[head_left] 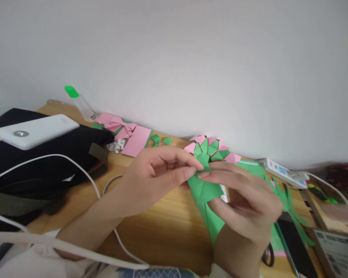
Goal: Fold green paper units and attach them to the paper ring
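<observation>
Between my two hands is a folded piece of green paper [207, 188], held up over the wooden table. My left hand [162, 170] pinches its upper left edge between thumb and index finger. On the other side, my right hand [243, 193] grips it with fingers in front and the thumb below. Longer green paper [213, 222] runs down below, partly behind my right hand; I cannot tell whether it joins the held piece. Just behind my fingertips, folded pink and green paper petals [211, 148] lie against the wall.
At left, a white power bank [36, 130] rests on a black bag [75, 150]. Pink paper [137, 141] and a green-capped bottle [79, 102] stand near the wall. A power strip [284, 173], green strips [290, 204] and a phone [297, 245] are at right. White cables [60, 247] cross the front.
</observation>
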Tool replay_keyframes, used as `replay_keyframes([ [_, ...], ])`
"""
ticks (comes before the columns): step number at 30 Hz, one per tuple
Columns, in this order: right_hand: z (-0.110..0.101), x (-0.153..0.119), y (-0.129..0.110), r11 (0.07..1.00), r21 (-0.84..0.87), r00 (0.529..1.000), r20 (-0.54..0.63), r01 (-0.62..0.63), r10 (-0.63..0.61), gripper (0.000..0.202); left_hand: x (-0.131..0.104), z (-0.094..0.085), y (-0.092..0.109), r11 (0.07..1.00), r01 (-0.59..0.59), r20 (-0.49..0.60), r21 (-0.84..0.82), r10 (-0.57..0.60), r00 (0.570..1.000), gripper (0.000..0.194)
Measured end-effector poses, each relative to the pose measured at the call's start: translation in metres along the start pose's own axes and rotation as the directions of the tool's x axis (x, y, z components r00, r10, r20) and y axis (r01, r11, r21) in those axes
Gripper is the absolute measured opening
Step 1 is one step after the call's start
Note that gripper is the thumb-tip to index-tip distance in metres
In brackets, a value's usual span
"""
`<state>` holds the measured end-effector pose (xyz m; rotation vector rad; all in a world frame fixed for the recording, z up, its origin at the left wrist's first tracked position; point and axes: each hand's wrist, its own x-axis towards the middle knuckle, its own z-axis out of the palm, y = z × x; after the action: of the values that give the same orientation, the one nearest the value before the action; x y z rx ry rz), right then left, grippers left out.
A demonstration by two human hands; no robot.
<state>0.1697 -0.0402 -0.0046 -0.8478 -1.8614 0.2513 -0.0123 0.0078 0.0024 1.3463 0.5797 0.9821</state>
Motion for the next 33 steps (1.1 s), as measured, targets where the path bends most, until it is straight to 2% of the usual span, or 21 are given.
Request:
replay_keyframes([
  [6,0.002,0.002,-0.002,0.999,-0.005,0.998,-0.049,-0.032,0.032,0.036,-0.004,-0.003,-0.002,0.994,-0.014,0.026,0.107,0.012,1.000,0.015],
  [13,0.005,0.000,-0.003,0.994,0.062,0.990,-0.099,-0.095,0.100,0.030,-0.005,-0.004,-0.001,0.936,-0.169,0.107,0.310,0.142,0.984,0.020],
  [16,0.007,-0.001,-0.004,0.976,0.122,0.976,-0.098,-0.183,0.195,0.026,-0.004,-0.005,0.001,0.876,-0.277,0.160,0.396,0.231,0.960,0.020],
  [19,0.009,-0.003,-0.006,0.920,0.196,0.921,-0.127,-0.340,0.368,0.025,-0.004,-0.005,0.001,0.827,-0.314,0.181,0.467,0.258,0.949,0.019],
  [22,0.010,-0.002,-0.008,0.828,0.313,0.843,-0.131,-0.465,0.522,0.032,-0.006,-0.005,-0.002,0.827,-0.301,0.183,0.475,0.242,0.953,0.018],
  [24,0.011,0.000,-0.009,0.768,0.399,0.813,-0.085,-0.501,0.576,0.034,-0.007,-0.004,-0.003,0.849,-0.290,0.171,0.441,0.238,0.956,0.024],
  [26,0.012,0.001,-0.009,0.713,0.478,0.802,-0.031,-0.512,0.597,0.033,-0.008,-0.003,-0.004,0.892,-0.246,0.135,0.380,0.210,0.968,0.029],
  [28,0.012,0.002,-0.008,0.676,0.521,0.801,0.023,-0.520,0.598,0.033,-0.007,-0.001,-0.004,0.938,-0.151,0.090,0.313,0.129,0.988,0.023],
  [30,0.012,0.002,-0.007,0.668,0.516,0.802,0.065,-0.537,0.594,0.032,-0.005,0.000,-0.004,0.964,-0.030,0.042,0.263,0.019,0.999,0.022],
  [33,0.010,0.000,-0.004,0.667,0.484,0.795,0.109,-0.566,0.596,0.035,-0.002,0.000,-0.003,0.962,0.115,-0.023,0.249,-0.113,0.993,0.032],
])
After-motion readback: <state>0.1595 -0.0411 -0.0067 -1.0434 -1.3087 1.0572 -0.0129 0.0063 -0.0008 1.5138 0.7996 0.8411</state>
